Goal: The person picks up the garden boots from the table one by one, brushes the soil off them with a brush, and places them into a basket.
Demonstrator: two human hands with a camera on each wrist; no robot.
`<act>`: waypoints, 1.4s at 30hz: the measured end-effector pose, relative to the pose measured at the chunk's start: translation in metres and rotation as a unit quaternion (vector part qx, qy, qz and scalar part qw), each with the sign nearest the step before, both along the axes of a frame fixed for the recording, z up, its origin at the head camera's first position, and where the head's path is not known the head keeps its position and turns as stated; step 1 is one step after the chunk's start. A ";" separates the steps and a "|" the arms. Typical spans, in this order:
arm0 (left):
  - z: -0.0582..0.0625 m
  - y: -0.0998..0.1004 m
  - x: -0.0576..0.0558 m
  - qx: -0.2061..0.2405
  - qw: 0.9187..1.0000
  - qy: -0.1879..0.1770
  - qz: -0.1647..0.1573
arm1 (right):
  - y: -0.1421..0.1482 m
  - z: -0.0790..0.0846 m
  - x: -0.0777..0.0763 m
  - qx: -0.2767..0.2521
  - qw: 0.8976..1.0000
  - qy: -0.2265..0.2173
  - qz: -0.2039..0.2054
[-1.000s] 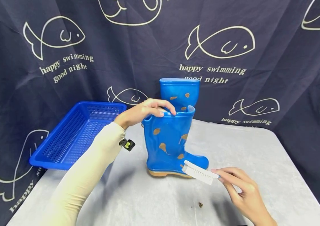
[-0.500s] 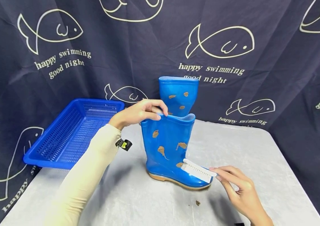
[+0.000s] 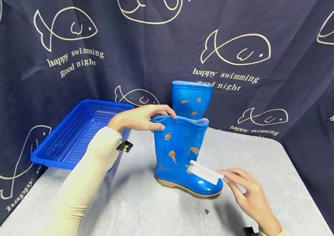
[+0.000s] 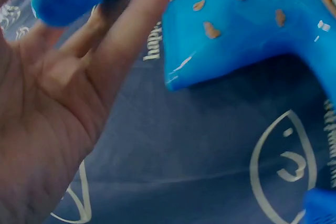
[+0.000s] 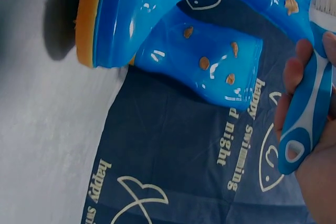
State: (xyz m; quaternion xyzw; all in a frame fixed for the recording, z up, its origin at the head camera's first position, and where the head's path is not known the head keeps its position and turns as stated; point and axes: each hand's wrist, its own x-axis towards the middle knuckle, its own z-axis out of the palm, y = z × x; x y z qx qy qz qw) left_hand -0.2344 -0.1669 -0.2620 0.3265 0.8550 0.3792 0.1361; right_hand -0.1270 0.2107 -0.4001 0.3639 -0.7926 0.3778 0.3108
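Note:
A blue rain boot point(image 3: 178, 141) with brown dirt patches and a tan sole stands upright on the table, toe pointing right. At its top rim, my left hand point(image 3: 138, 118) holds the shaft, the thumb on the near side; in the left wrist view, only a bit of that rim shows by the fingers. My right hand point(image 3: 250, 193) grips a scrub brush point(image 3: 205, 172) with white bristles. Its blue-and-white handle point(image 5: 307, 103) shows in the right wrist view. The brush head lies over the boot's instep, beside a brown patch; bristle contact is hard to tell.
A second dirty blue boot point(image 3: 191, 98) stands behind the first, partly hidden. On the left sits a blue plastic basket point(image 3: 51, 162). A small brown crumb point(image 3: 206, 211) lies on the grey table point(image 3: 143, 209). A dark fish-print curtain point(image 3: 155, 55) hangs behind.
The front boot has turned, its toe swinging nearer to me, with my left hand still at the rim. The brush has shifted from low beside the foot to up over the instep.

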 end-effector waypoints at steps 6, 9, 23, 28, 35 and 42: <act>-0.041 -0.005 0.002 0.139 0.984 -0.018 0.109 | -0.015 0.006 -0.009 0.010 1.000 0.005 -0.018; -0.063 -0.004 0.010 0.195 0.965 -0.045 0.169 | -0.025 0.010 -0.012 0.009 0.999 0.017 -0.029; -0.107 0.003 0.022 0.329 0.918 -0.088 0.201 | -0.072 0.046 -0.042 0.044 0.994 0.055 -0.085; -0.112 0.003 0.024 0.342 0.914 -0.068 0.207 | -0.082 0.053 -0.055 0.065 0.992 0.061 -0.093; -0.114 0.005 0.022 0.339 0.915 -0.063 0.209 | -0.081 0.048 -0.065 0.097 0.992 0.073 -0.035; -0.112 0.008 0.016 0.343 0.907 -0.063 0.236 | -0.068 0.047 -0.063 0.106 0.993 0.041 -0.043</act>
